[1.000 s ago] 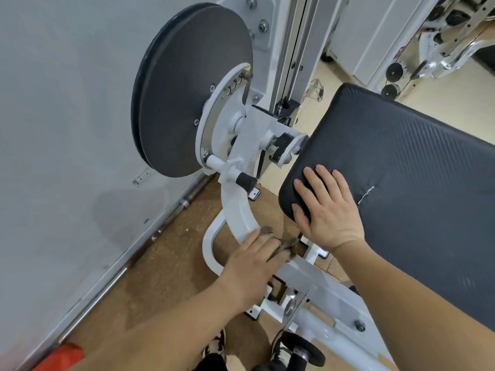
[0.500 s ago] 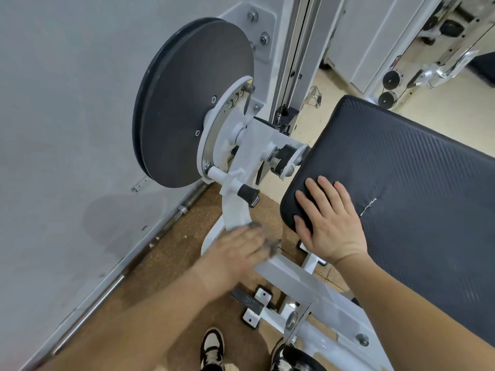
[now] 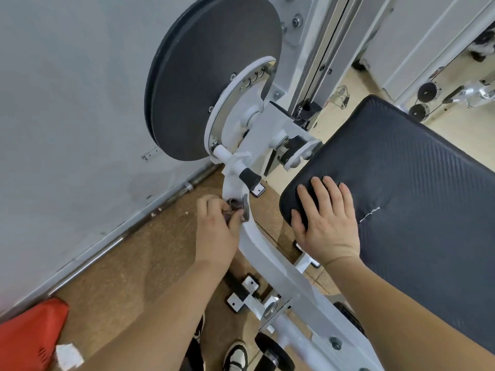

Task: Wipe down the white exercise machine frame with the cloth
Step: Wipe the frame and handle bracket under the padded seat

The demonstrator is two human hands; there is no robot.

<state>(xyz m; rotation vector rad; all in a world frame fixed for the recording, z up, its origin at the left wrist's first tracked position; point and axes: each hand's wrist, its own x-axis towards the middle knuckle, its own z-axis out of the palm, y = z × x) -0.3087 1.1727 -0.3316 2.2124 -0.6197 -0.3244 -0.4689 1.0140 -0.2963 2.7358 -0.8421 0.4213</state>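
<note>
**Left hand rubs cloth on curved white frame arm, right hand flat on pad**

Far left, bottom corner: a red plastic object [image 3: 29,333], partly cut off, on the brown speckled floor [image 3: 128,266]. A grey wall panel [image 3: 69,108] fills the left side, metal rail along its base.

Left of centre: the left hand [image 3: 215,234], fingers curled and pinching a small dark grey cloth [image 3: 235,207]. Cloth is bunched, mostly hidden by the fingers, pressed against the curved white exercise machine frame [image 3: 263,250] just below the black-tipped adjustment knob [image 3: 250,178]. Left hand's grip is closed on the cloth.

Above that: a large dark grey round disc [image 3: 211,84] mounted on the frame, with a white drilled selector plate [image 3: 235,103] in front of it. White upright columns [image 3: 318,49] behind.

Centre bottom: the frame runs down and right to bolted white brackets [image 3: 246,293]; a black-and-white shoe [image 3: 237,354] shows below.

Right of centre: the right hand [image 3: 325,223], fingers spread, palm flat on the near corner of the black textured cushioned pad [image 3: 417,196]. It holds nothing.

Far right, top: other white gym equipment with small black pulleys [image 3: 427,92] on a pale floor.
</note>
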